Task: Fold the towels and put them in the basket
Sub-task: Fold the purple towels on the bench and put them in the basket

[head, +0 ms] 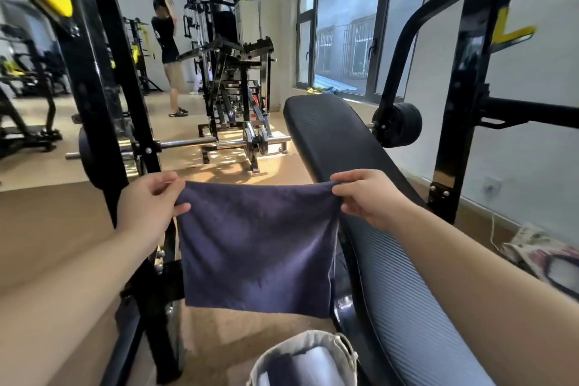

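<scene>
Navy-blue terry cloth, the towel [257,247], is held up in mid-air at the centre of the view and is stretched along its upper edge between both hands. The upper left corner is pinched by the left hand [150,204]: the thumb is laid on the near face and the fingers are curled behind the cloth. The upper right corner is gripped by the right hand [369,197], with the fingers curled over the edge. The towel hangs as a roughly square panel. Its lower edge is free and is kept clear of the floor [47,229].

The basket [305,335], a pale grey fabric container with a drawstring rim, is placed on the floor at the near edge of the view, below the hanging towel and apart from it. It is partly cut off by the frame. A dark cloth [282,370] and a pale cloth [316,363] are seen inside it.

A black padded surface [338,141] is set at an incline just to the right of the towel and the basket. A black rack upright [103,72] is located at the left, behind the left hand. A barbell [188,144] lies on the floor further off. A person [169,41] stands at the far left, and a window [344,25] is fitted in the far right wall.
</scene>
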Motion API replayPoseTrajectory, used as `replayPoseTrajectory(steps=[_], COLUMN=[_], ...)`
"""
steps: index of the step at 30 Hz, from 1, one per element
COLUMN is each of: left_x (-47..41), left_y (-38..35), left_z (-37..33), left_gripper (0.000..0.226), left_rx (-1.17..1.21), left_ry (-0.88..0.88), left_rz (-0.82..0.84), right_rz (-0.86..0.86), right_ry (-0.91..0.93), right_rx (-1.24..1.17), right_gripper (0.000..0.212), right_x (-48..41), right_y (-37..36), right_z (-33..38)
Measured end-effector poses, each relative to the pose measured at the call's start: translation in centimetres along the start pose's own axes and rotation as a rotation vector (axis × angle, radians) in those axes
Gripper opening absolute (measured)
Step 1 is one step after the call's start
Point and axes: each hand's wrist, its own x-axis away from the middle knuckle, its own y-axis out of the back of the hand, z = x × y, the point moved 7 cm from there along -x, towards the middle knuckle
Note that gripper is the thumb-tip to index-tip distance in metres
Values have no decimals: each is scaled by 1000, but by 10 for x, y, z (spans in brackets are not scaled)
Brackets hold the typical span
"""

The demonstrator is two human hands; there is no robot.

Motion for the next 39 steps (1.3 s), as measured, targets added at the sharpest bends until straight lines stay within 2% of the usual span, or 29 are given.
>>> replayPoseTrajectory(steps=[7,11,16,20,24,28,32,35,39], left_x=[7,19,27,36,46,49,64,82,101], left_y=[22,34,43,48,46,43,26,0,-32], left_z=[52,80,104,124,140,130,127,118,106], left_gripper=[19,26,16,16,20,17,6,5,4], left_rx=[-141,-191,-244,-317,-450,-608,-429,-277,-240], left_ry=[63,110,169,234,294,281,435,527,529], left_rz=[1,-16,29,98,173,122,61,145,286], right_rz=[38,41,54,69,66,49,50,97,185], right_ry=[-56,-28,-8,-8,-77,-178,-212,-238,-195], right_rx=[-45,28,188,489,437,393,385,282,240], right_gripper=[6,15,12,14,10,4,11,16,17], right_x=[-2,-11,-20,-20,-22,-21,-13,-3,21], right_y=[-33,-42,-50,-52,-55,-60,-69,-85,-105], right_z=[-53,-83,-110,-130,-146,-154,-155,-152,-150])
